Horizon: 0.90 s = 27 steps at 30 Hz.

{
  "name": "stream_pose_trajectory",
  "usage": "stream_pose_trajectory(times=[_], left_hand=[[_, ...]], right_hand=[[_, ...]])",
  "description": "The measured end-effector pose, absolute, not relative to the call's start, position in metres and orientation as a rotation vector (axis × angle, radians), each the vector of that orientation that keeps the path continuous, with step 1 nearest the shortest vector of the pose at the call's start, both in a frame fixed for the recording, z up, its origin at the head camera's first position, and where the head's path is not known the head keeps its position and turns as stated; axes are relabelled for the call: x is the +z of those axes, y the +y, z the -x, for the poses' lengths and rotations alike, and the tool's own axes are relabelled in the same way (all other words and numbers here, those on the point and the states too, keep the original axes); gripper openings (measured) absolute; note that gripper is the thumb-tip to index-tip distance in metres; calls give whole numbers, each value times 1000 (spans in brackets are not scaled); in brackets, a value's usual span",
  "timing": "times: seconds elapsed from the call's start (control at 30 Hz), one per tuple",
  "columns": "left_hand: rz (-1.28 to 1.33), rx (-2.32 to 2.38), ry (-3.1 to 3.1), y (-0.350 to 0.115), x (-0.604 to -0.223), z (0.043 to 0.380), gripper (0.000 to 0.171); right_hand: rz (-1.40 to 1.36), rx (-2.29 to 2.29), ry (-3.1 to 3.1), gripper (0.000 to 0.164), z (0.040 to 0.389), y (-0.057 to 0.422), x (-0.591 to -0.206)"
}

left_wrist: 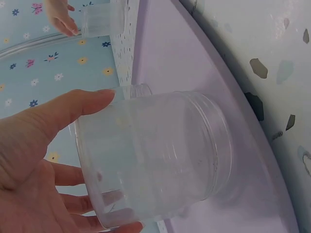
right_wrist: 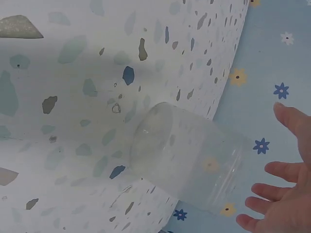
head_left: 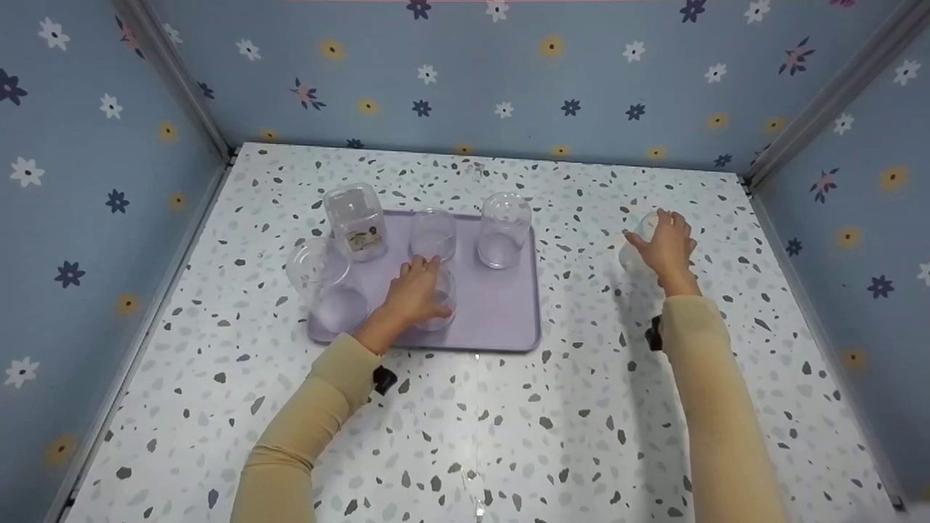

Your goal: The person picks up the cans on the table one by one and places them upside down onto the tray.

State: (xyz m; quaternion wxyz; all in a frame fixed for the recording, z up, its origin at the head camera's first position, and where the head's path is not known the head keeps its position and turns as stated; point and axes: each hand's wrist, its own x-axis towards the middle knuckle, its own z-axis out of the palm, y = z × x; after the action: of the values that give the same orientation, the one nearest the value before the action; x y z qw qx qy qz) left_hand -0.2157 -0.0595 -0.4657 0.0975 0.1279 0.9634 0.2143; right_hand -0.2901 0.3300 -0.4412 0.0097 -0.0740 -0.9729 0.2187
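A clear plastic jar stands on the lilac tray, its ringed end at the tray. My left hand holds it around the end away from the tray, thumb on one side and fingers on the other in the left wrist view. Off to the right, another clear jar stands on the speckled table. Just past its upper end is my right hand, fingers spread; the right wrist view shows a gap between them and the jar.
Other clear containers share the tray: a squarish one with a label, a round one at the back, a tall one at the back right, and one at the left edge. Flowered panels wall the table.
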Motion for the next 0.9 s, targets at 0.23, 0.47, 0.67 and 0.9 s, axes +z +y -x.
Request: stream_pose_trajectory(times=[0.23,0.47,0.67,0.9], left_hand=[[-382,628,2838,-61,-466,217,89],[-404,603,2846,-61,-466,216,91],[-406,603,2843,-63,-466,215,89],[-401,631,2829,-63,-467,216,89]], right_hand=[[371,707,-3061,87,298,337,-448],[438,726,-3035,94,302,341,-453],[486,775,-3055,98,305,340,-456],[560,796,-3052,95,309,341,-455]])
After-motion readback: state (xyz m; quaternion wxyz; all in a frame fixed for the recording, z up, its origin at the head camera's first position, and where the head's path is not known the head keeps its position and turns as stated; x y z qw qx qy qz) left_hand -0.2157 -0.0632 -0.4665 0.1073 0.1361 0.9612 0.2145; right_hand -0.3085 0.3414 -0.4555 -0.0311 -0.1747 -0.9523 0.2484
